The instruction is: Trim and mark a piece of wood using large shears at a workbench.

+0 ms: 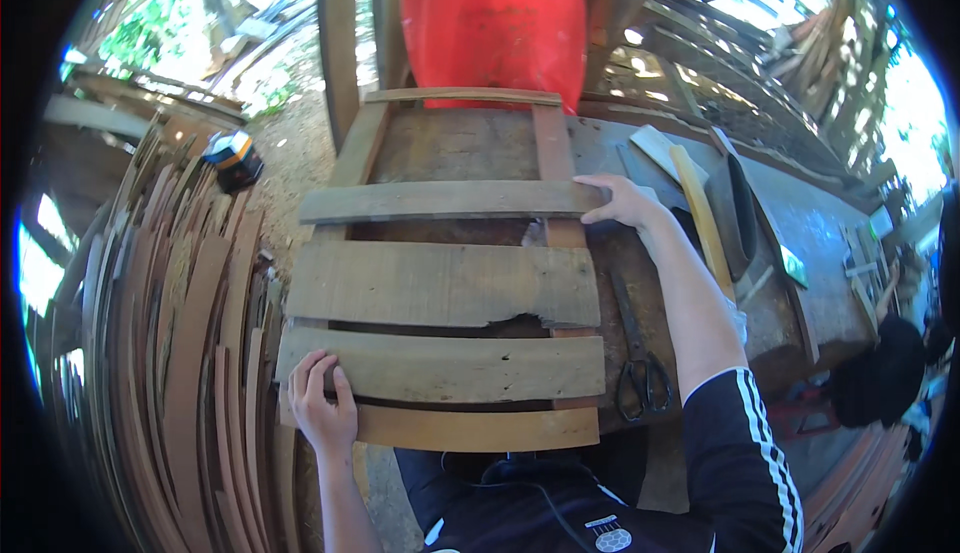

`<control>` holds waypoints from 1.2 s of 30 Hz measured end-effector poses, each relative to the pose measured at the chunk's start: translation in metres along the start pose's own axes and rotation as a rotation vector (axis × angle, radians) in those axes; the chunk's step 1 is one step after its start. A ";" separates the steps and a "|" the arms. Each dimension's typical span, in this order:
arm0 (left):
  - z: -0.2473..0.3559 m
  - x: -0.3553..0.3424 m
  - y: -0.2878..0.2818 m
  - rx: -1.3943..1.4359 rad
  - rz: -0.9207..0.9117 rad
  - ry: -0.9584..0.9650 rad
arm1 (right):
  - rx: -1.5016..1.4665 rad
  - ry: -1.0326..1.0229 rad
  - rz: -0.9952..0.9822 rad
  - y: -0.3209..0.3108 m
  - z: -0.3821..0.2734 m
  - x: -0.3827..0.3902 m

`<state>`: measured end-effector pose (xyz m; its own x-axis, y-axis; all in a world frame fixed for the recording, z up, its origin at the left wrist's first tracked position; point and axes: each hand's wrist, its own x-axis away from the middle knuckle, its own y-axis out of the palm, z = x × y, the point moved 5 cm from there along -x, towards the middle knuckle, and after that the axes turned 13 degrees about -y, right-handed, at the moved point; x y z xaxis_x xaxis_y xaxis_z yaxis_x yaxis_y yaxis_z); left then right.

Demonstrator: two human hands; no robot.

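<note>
Before me lies a frame of two long wooden rails [553, 143] with several weathered cross slats over them. My right hand [628, 203] grips the right end of a narrow upper slat [440, 201], thumb and fingers at its two edges. My left hand [325, 408] rests on the left end of a lower plank [460, 366], its fingers apart and slightly bent. Between these lies a wider plank [420, 283] with a ragged notch in its near edge. The nearest slat [480, 427] is yellower. Black-handled scissors or shears [642, 385] lie right of the frame.
Long thin wood strips [190, 353] are stacked at the left, with a dark container with an orange band [233, 160] at their far end. A red sheet-like object [495, 28] stands beyond the frame. A yellowish wood strip [703, 218] and a dark curved piece [733, 208] lie on the right worktop [830, 253].
</note>
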<state>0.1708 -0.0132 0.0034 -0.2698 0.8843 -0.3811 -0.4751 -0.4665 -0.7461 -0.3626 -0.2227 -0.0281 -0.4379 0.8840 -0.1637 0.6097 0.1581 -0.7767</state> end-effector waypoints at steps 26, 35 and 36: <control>0.003 0.001 -0.005 -0.002 0.054 -0.045 | 0.287 -0.108 0.166 0.070 -0.066 -0.045; 0.003 0.000 -0.004 -0.022 0.049 -0.042 | 0.143 -0.197 0.163 0.104 -0.104 -0.085; 0.003 0.001 -0.003 -0.015 0.044 -0.042 | 0.140 -0.212 0.165 0.102 -0.102 -0.085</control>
<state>0.1694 -0.0109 0.0069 -0.3253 0.8609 -0.3911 -0.4493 -0.5047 -0.7372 -0.1955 -0.2372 -0.0311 -0.4773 0.7791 -0.4065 0.5936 -0.0552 -0.8029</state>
